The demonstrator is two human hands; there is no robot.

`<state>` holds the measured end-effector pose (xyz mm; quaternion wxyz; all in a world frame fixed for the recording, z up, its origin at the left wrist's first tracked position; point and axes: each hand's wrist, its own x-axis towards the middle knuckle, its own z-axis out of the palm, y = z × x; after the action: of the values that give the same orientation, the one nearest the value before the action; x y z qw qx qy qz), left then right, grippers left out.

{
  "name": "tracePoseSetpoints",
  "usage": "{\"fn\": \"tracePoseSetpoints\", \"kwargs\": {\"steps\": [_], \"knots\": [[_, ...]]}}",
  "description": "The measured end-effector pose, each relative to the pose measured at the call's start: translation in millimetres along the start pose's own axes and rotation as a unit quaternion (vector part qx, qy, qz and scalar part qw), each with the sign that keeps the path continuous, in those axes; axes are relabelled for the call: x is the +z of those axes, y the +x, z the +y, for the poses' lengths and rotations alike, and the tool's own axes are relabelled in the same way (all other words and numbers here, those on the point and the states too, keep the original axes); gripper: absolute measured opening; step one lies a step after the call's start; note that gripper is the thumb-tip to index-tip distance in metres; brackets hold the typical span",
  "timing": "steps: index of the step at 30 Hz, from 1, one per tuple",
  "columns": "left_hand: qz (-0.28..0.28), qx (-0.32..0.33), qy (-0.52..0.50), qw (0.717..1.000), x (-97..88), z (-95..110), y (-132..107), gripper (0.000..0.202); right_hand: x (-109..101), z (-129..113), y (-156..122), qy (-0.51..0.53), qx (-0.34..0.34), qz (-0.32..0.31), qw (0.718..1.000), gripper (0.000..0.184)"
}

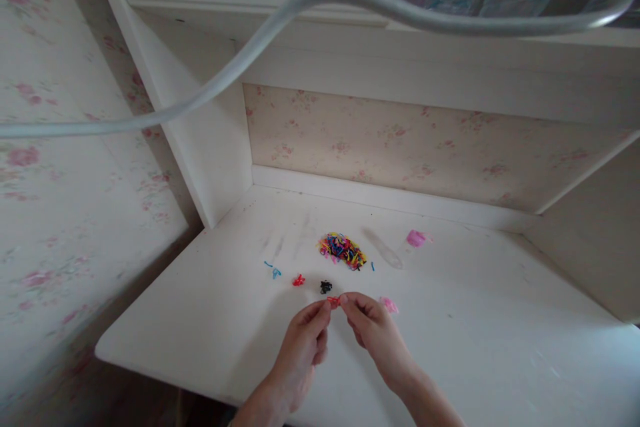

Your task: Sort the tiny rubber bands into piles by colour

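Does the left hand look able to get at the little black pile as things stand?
Probably yes: the black pile lies just past the left hand, with nothing seen between, though that hand is pinching red bands together with the right hand.

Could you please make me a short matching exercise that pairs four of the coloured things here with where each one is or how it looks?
Things
1. Black cluster
2. Mixed-colour pile
3. Red item
4. Light-blue cluster

Places or states
A. Pinched between the fingertips of the left hand and right hand
B. On the desk, left of the small red cluster
C. The largest heap on the desk
D. Just beyond the fingertips, right of the small red cluster

Right pairs: 1-D, 2-C, 3-A, 4-B
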<state>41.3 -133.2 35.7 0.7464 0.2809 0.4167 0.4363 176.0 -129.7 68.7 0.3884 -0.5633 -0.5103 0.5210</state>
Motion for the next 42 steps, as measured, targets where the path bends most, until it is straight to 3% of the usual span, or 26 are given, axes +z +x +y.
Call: {"fn": "tracePoseSetpoints", "kwargs": {"steps": [5,10,14,16,19,23,26,29,33,42], "knots": [[0.022,0.007,0.023,0.999,-0.9,-1.0,-0.2,0.044,2.2,7.9,-0.5,-0.025,-0.013,-0.008,1.0,0.04],[0.055,0.049,0.098,0.992,-4.9,-3.2,-0.2,0.048,0.5,15.3,-0.9,-0.108,-0.084,0.046,0.99,0.041],[0.095,0.117,0.233,0.961,-19.1,-0.5,1.8,0.043,-3.0,25.4,-3.8,-0.178,-0.095,0.086,0.976,0.039],[0.116,0.192,0.343,0.912,-30.1,4.3,4.5,0.037,-4.2,35.7,-6.1,-0.18,-0.085,0.107,0.974,0.038],[0.131,0.303,0.501,0.8,-47.2,13.5,10.9,0.031,-3.2,56.8,-11.4,-0.168,-0.06,0.128,0.976,0.039],[0.17,0.355,0.638,0.662,-61.5,23.6,22.7,0.028,1.7,79.9,-20.8,-0.173,-0.044,0.127,0.976,0.039],[0.184,0.354,0.7,0.593,-64.2,28.3,31.2,0.028,4.4,85.6,-25.8,-0.178,-0.065,0.124,0.974,0.036],[0.184,0.342,0.739,0.55,-64.3,29.9,37.7,0.028,4.8,84.9,-27.4,-0.184,-0.077,0.121,0.973,0.035],[0.18,0.319,0.765,0.53,-65.3,28.2,42.3,0.029,4.0,83.1,-26.8,-0.189,-0.089,0.121,0.97,0.035],[0.182,0.29,0.766,0.544,-69.4,29.3,33.3,0.027,3.1,79.7,-26.8,-0.203,-0.1,0.116,0.967,0.035]]}}
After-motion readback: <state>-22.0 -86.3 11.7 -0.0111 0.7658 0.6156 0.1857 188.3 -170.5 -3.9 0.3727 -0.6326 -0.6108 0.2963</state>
